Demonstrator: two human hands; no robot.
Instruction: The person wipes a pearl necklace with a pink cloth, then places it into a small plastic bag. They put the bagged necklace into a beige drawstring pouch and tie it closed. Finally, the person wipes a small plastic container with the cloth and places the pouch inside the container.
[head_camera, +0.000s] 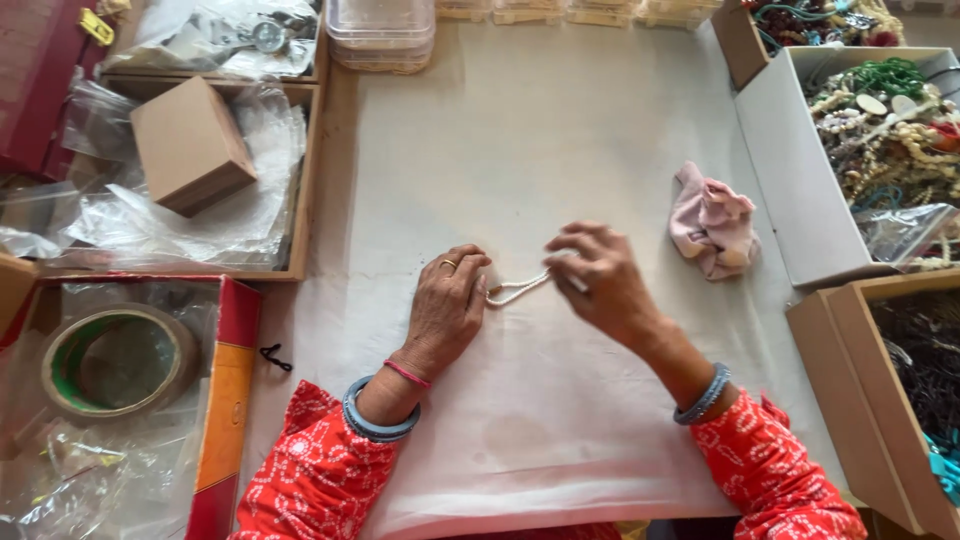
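White bead string (517, 289) lies stretched between the two hands on the pale cloth (560, 420) near the middle of the table. Closest to the camera, red patterned sleeves and blue-grey bangles frame the wrists. Left hand (445, 305) rests knuckles-up on the cloth, its thumb and forefinger pressed together on one end of the string, where a small gold-coloured piece shows. Right hand (600, 280) hovers just above the cloth, fingers curled and bunched, pinching the other end; the fingertips hide exactly how.

By the look of it, the step in hand is working on an end of the string. A steady pinch on both ends matters here, with the string kept taut so no beads slip.

Farther out, a crumpled pink rag (713, 222) lies to the right, beside a white box of mixed beads (800, 150). To the left sit a roll of tape (117, 360) and a small brown box (190, 145). Clear plastic tubs (382, 35) stand at the far edge.
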